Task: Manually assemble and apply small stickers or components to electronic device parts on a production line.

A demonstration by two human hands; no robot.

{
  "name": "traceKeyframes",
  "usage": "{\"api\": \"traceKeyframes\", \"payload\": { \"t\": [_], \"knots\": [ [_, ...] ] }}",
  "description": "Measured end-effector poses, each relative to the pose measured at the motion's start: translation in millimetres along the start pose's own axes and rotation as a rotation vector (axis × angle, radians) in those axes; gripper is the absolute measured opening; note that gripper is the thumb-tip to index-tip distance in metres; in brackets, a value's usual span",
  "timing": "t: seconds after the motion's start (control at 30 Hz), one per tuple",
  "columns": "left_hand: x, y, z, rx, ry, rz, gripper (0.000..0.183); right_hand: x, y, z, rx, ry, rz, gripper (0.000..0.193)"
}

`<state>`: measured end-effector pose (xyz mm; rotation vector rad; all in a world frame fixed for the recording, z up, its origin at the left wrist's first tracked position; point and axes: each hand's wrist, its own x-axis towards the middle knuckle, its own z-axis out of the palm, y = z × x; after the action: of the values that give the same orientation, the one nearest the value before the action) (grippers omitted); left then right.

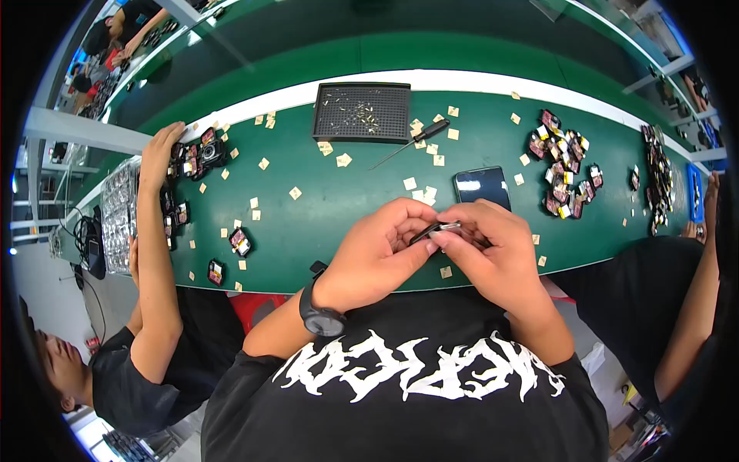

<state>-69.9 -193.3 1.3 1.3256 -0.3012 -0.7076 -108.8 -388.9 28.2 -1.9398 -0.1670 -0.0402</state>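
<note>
Here the left hand [377,250] and right hand [499,250] are pinching a small dark part [428,231] between thumbs and curled fingers, seemingly steadying it from both sides.

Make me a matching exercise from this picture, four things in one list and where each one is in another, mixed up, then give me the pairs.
Things:
1. small part
2. screwdriver
3. tray
4. watch

Places:
A. strapped round the left wrist
B. lying at a slant near the tray's nearer right corner
C. held between the left hand and right hand
D. under small loose pieces

Pairs: 1-C, 2-B, 3-D, 4-A
</note>
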Motion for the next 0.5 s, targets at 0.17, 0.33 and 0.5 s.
{"api": "traceKeyframes", "payload": {
  "t": [0.17,0.33,0.5],
  "knots": [
    [0.5,-10.7,-2.6,-0.131,0.048,-0.089,0.023,-8.8,11.1,0.9,0.064,0.088,0.104,0.018],
    [0.1,-5.7,-1.0,-0.169,0.052,-0.13,0.022,-14.3,9.1,7.6,0.185,0.135,0.282,0.014],
    [0.0,-5.2,5.2,-0.158,0.092,-0.086,0.022,-16.4,3.0,13.5,0.401,0.206,0.424,0.01]
  ]
}}
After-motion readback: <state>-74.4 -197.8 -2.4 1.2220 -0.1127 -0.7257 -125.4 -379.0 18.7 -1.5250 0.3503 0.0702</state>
